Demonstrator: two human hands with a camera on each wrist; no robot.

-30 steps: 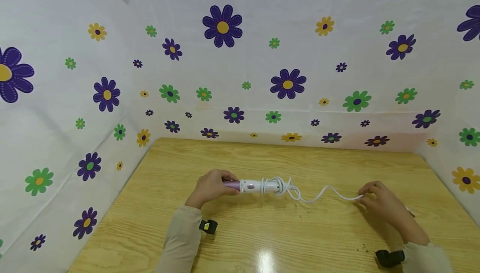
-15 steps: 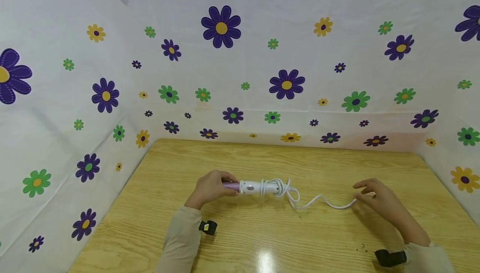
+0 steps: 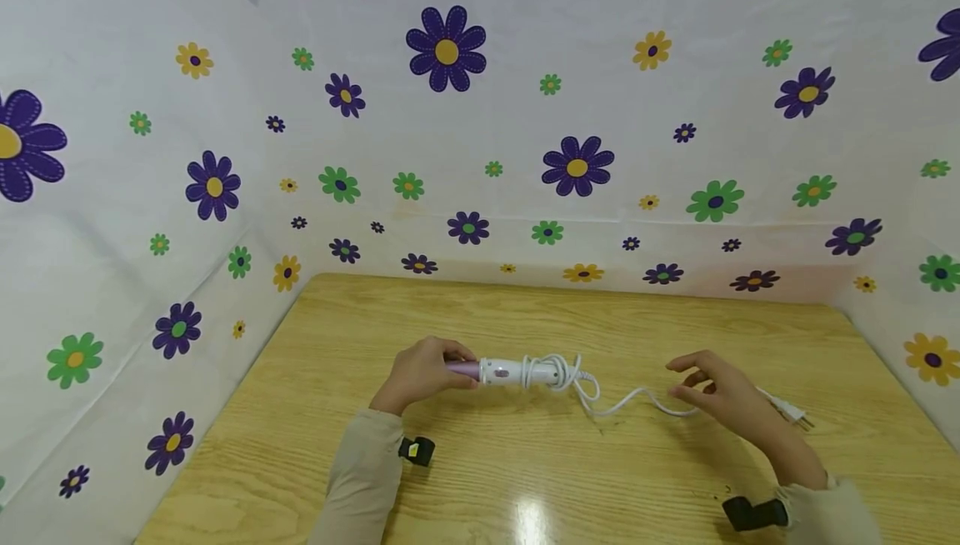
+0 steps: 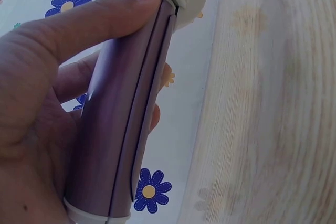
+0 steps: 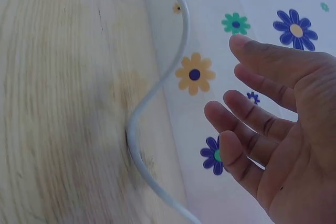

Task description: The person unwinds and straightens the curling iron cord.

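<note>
My left hand [image 3: 427, 372] grips the purple barrel of a hair curling iron [image 3: 504, 372], which lies across the wooden table. In the left wrist view, the thumb presses along the purple barrel [image 4: 118, 114] near its white collar, and fingers wrap behind. White power cord [image 3: 632, 396] is looped around the white handle, then runs in waves to the right. My right hand [image 3: 723, 399] hovers over the cord's far part, fingers loosely bent and holding nothing. In the right wrist view, a gap separates the cord [image 5: 137, 129] from the fingers. The two-pin plug [image 3: 791, 413] lies just beyond the right hand.
The wooden table [image 3: 600, 478] reaches back to a white cloth with printed flowers [image 3: 510, 112], which stands behind it and at both sides. Black wrist cameras [image 3: 417, 451] are worn at both sleeves. A few dark specks lie near the right forearm.
My right hand has let go of the cord and moved left. The cord has slackened onto the table, and the plug now shows behind the hand. The left hand and curling iron stay put.
</note>
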